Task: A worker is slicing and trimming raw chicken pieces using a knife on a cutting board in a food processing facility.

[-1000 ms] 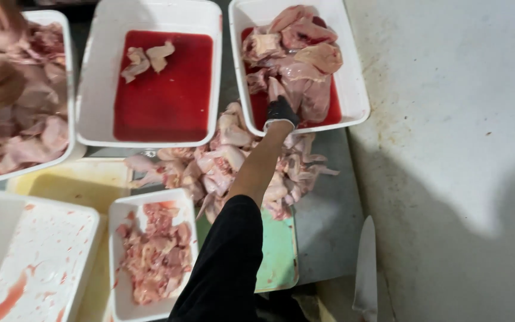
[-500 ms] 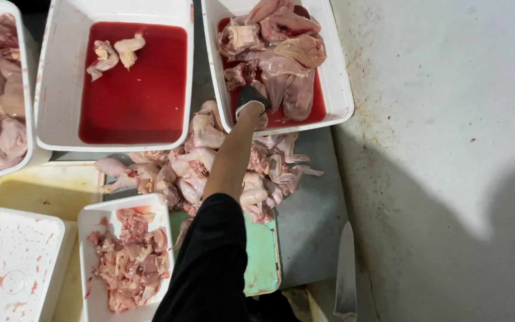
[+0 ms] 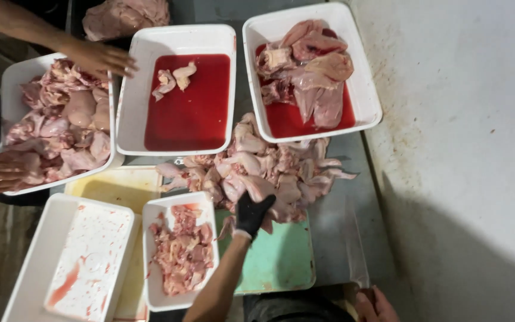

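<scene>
Chicken piece now sits clenched in the gloved left grip, drawn back from the tray beyond it to the heap; the right grip is unclear.

My left hand, black glove, grips a raw chicken piece at the near edge of the chicken pile: pale pink, skin-on cuts heaped loose on the metal table, spilling onto the green cutting board
</scene>
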